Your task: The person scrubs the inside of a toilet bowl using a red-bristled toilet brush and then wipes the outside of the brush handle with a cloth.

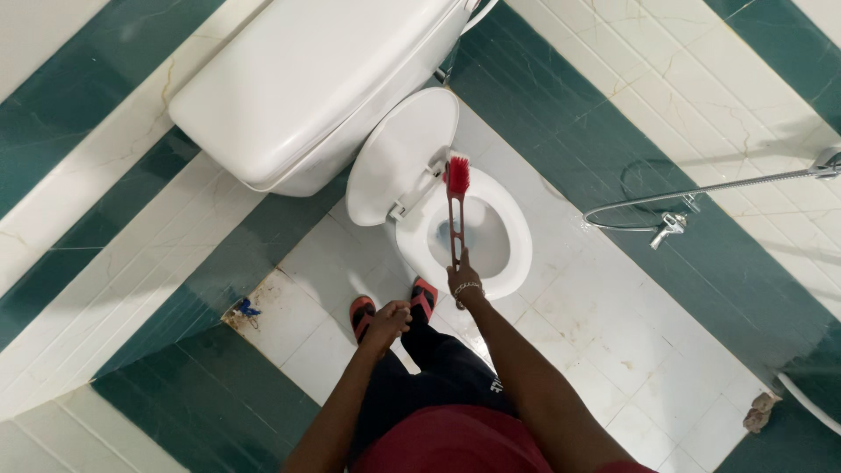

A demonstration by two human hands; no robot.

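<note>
- Right hand (pixel 463 282) grips the red brush (pixel 455 210) by its handle, over the toilet (pixel 517 236).
- Left hand (pixel 388 320) is curled shut, holding nothing, just in front of the toilet.

Bright, even light fills the room, throwing only soft shadows across the floor tiles (pixel 666 350) beside the hose (pixel 701 193). The white cistern (pixel 307 79) shows mild glare, and wide-angle distortion bends tile lines near the edges.
</note>
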